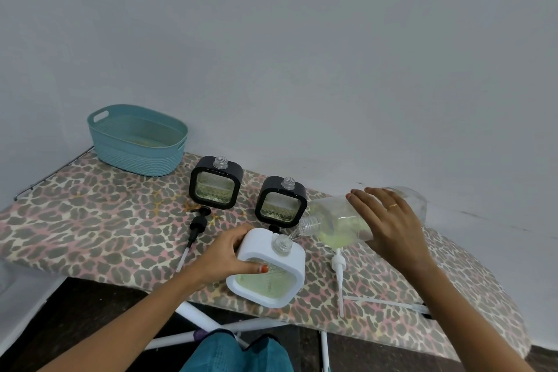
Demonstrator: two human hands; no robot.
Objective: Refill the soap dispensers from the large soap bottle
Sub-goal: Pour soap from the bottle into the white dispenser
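Far left at ten o'clock, a teal basket (137, 139) on the leopard-print ironing board (90, 220), idle. Next, toward the middle, two black dispensers (215, 183) (280, 202) standing upright with pumps off and necks open, each showing some pale liquid through the window. A black pump (197, 225) lying flat just in front of the first.

At six o'clock, left hand (225, 254) clamped on the white dispenser (268, 269), fingers over its top corner and thumb on the front face, body tipped toward the person. Probably stiff plastic, light while part full, gaining weight as it fills; smooth sides, likely slick if soap runs down. Best gripped across the frame, not the window.

At three o'clock, right hand (389, 226) wrapped over the large soap bottle (356, 220), held nearly level, mouth just above the white dispenser's open neck. Thin clear walls, likely to give under a hard squeeze; yellow-green soap pooled low, so weight shifting toward the mouth. Grip round the middle seems sound. Narrow neck, thick liquid: slow tilt advisable.

White pump (338, 269) lying on the board below the bottle.
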